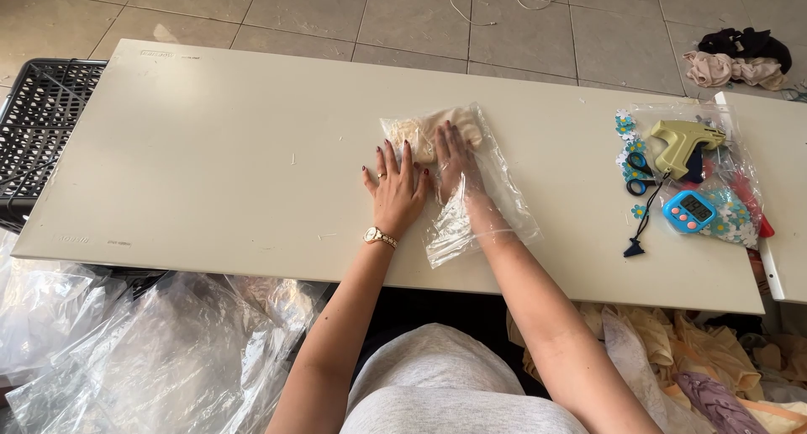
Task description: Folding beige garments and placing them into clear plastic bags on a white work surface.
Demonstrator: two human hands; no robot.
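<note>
A clear plastic bag [496,200] lies on the cream table [210,165] near its middle. A folded beige garment [420,131] sits in the bag's far end. My right hand [454,161] is inside the bag up to the wrist, its fingers pressing against the garment. My left hand [395,190] lies flat on the table at the bag's left edge, fingers spread, touching the plastic. It wears a ring and a gold wristwatch.
At the table's right end lie a tagging gun [683,141], blue scissors [639,173], a blue digital timer [689,210] and flower stickers on plastic. A black crate [42,123] stands at left. Loose plastic bags [143,358] and garments [698,358] are below the front edge.
</note>
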